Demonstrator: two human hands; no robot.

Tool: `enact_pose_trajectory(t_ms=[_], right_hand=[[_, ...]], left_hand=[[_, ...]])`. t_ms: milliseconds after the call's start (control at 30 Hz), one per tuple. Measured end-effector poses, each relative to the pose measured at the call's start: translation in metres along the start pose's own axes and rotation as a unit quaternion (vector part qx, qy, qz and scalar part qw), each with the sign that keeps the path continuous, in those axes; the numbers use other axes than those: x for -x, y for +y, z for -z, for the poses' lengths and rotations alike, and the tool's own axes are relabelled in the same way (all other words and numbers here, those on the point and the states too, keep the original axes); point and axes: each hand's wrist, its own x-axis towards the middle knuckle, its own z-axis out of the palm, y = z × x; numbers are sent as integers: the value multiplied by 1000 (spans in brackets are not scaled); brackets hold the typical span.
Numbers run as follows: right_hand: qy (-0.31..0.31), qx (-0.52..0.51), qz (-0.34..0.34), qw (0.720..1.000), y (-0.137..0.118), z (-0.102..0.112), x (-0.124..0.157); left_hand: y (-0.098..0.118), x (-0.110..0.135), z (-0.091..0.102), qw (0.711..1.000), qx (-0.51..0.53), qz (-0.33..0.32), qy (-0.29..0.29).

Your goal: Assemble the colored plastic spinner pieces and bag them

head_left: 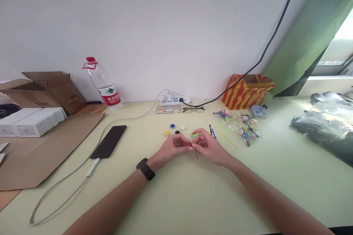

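Close together above the table, my left hand (175, 146) and my right hand (208, 147) are both closed in a pinch, fingertips nearly touching. A thin red plastic stick (196, 155) runs upright and slightly tilted between them, gripped by my right thumb and fingers. My left fingertips close on a small red piece against the stick's middle; its shape is mostly hidden. Just beyond lie small round caps: blue (172, 126), white (182, 128), yellow (166, 133) and black (177, 132). A green piece (195, 135) shows partly behind my right fingers.
Right of my hands lie black, white and blue sticks (212, 130), a yellow stick (230, 141) and plastic bags of coloured parts (248, 130). Glasses (193, 109) and a power strip (175, 100) stand behind. A phone (109, 141) with its cable and a bottle (106, 86) are left.
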Motion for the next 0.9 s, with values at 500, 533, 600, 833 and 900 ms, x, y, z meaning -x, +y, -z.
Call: enact_pose_trajectory(t_ms=[500,533,600,833,900], right_hand=[[9,84,-66,994,10,41,-11],[-7,104,-52,993,10,37,-9],[-23,162,-9,986,10,30,-7],[-24,315,118,941,12,14,-3],[-25,323,133,937,14,13,-4]], left_hand=[[-1,-3,-3,998,-56,-7,37],[-1,-3,-3,997,-55,-11,49],[0,-3,-3,995,-55,-21,79],[1,-3,-3,992,-66,-29,104],[0,-3,-3,991,-65,-34,112]])
